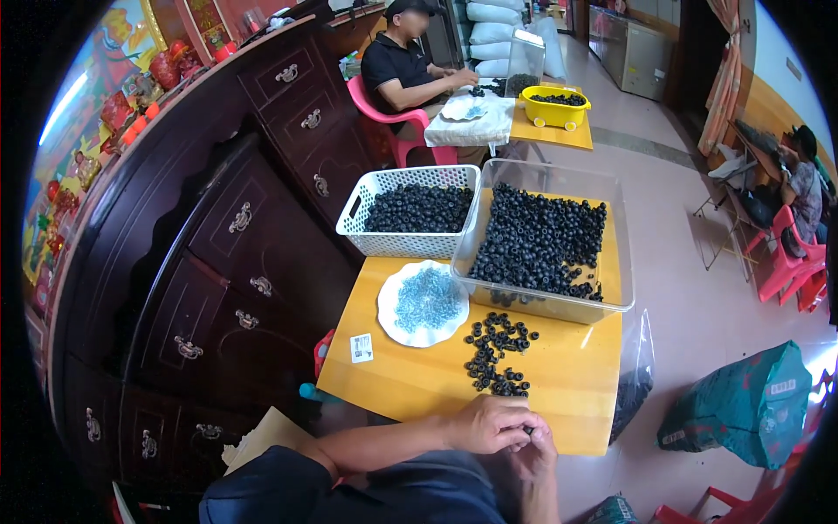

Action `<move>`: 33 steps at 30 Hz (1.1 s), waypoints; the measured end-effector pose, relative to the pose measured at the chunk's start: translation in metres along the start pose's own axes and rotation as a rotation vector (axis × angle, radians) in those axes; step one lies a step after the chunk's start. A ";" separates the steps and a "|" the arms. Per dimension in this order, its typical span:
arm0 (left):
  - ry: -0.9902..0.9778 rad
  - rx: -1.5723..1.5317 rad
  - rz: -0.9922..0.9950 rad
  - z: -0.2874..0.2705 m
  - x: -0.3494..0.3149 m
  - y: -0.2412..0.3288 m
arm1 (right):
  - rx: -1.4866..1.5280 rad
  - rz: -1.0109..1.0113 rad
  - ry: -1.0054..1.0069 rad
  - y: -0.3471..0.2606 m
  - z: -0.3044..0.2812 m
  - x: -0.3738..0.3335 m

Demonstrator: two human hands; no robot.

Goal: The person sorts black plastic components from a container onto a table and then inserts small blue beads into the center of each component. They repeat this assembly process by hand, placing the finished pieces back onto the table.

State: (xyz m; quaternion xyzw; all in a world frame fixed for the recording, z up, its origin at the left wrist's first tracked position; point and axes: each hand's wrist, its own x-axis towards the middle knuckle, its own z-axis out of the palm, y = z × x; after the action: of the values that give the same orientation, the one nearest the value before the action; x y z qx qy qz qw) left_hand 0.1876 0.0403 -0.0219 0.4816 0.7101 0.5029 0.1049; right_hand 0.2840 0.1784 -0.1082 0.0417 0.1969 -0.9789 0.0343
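While the left hand (485,425) and right hand (535,450), both curled nearly closed, pinch a small black piece (528,430) at the frame's lower centre, a slackened hold could drop it over the near edge of the bench (576,362).

Upper body was dressed in dark cloth, close to navy. Left sleeve (271,485) was short, wide and loose, its hem falling near the elbow; surface plain, with a few soft creases and a faint bluish sheen. More dark fabric (419,491) showed along the lower edge, rumpled, slightly greyer; shirt or trousers, could not tell. Left forearm (388,444) was bare from hem to wrist, thick near the elbow, tapering. Left grip (485,424) was a bare hand, broad across the back. Right forearm (540,496) was bare where visible. Right grip (535,446) was also a bare hand, partly hidden
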 end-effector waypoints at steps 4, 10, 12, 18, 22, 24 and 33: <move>-0.034 -0.029 -0.100 0.002 0.000 0.004 | -0.018 -0.011 0.034 -0.005 0.003 0.003; 0.017 -0.035 -0.088 0.001 -0.003 0.002 | -0.056 0.020 -0.003 -0.005 0.005 0.004; -0.007 -0.035 -0.091 -0.002 -0.003 0.005 | -0.072 0.027 -0.002 -0.005 0.004 0.003; 0.049 -0.039 -0.101 0.001 -0.010 0.003 | -0.122 0.056 0.027 -0.005 0.011 0.005; 0.004 -0.078 -0.152 0.001 -0.008 0.004 | -0.118 0.049 0.008 -0.006 0.004 0.003; 0.019 -0.122 -0.144 0.002 -0.006 0.005 | -0.109 0.042 0.005 -0.006 -0.003 0.002; 0.002 -0.083 -0.057 0.009 0.009 0.003 | -0.038 0.014 0.060 -0.012 0.001 -0.001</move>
State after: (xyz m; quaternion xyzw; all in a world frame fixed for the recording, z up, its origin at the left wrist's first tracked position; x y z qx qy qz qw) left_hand 0.1902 0.0529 -0.0206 0.4558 0.7022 0.5292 0.1381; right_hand 0.2839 0.1894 -0.1024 0.0720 0.2161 -0.9730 0.0361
